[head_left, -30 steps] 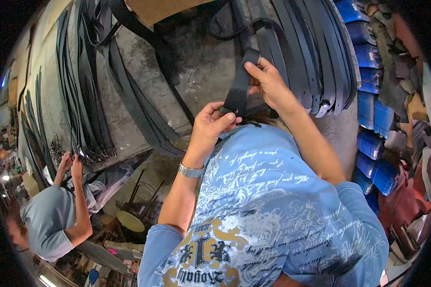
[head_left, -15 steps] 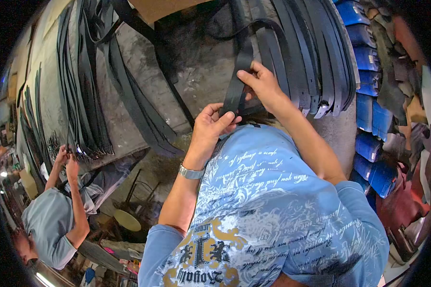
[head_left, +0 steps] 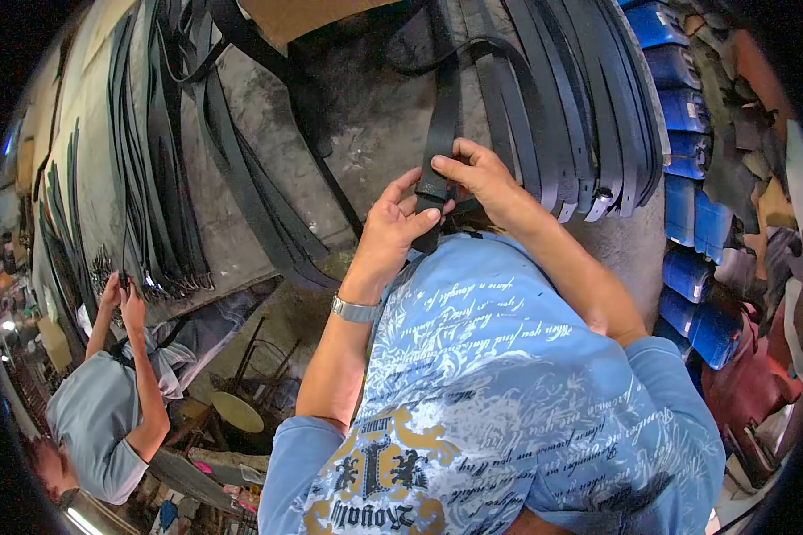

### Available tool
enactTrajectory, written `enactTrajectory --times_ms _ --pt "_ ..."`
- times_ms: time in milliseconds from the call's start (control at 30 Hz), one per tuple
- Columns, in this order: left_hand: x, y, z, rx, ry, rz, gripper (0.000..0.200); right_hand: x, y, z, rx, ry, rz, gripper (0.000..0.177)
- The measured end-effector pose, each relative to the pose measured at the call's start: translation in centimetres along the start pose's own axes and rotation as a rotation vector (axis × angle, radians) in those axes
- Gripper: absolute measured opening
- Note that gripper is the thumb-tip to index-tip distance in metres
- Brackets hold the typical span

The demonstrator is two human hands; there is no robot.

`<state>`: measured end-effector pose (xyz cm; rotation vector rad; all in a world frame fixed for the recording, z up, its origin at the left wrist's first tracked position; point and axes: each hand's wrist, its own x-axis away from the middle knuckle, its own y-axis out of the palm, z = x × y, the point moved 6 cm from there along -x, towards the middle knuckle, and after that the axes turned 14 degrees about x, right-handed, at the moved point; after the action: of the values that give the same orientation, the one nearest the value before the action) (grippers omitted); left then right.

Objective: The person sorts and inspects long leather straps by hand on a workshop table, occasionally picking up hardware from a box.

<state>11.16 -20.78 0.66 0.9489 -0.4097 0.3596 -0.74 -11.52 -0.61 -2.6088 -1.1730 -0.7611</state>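
Observation:
A black belt [head_left: 439,134] runs down the work table to my body, with a short dark loop around it near its lower end. My left hand [head_left: 393,225] grips this lower end from the left, thumb on the strap just below the loop. On the other side, my right hand [head_left: 482,176] pinches the belt just above the loop, thumb on its face. Some fingertips of both hands are hidden behind the strap. A curled black strap [head_left: 500,46] lies beyond my right hand.
Many black belts [head_left: 580,116] hang over the table [head_left: 357,147] edge at right; more black straps [head_left: 250,178] lie left. Blue containers [head_left: 687,107] line the far right. At left, a co-worker [head_left: 98,410] handles strap ends. A round stool [head_left: 236,411] stands below.
My right hand has moved down the belt, closer to my left hand. The dark loop now shows between my hands. The co-worker has shifted slightly.

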Motion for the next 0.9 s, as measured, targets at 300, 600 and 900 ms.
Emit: enactTrajectory --times_ms 300,600,900 --pt "-0.4 -0.2 0.0 0.043 -0.037 -0.003 0.053 -0.4 0.5 0.6 0.021 0.018 -0.015 0.023" --pt "9.4 -6.3 2.6 -0.445 -0.322 -0.053 0.041 -7.0 -0.4 -4.0 -0.252 -0.066 -0.024 0.024" --pt "41.5 -31.1 -6.7 -0.825 -1.086 0.216 0.031 -8.9 0.2 -7.9 -0.32 -0.185 -0.087 0.025"
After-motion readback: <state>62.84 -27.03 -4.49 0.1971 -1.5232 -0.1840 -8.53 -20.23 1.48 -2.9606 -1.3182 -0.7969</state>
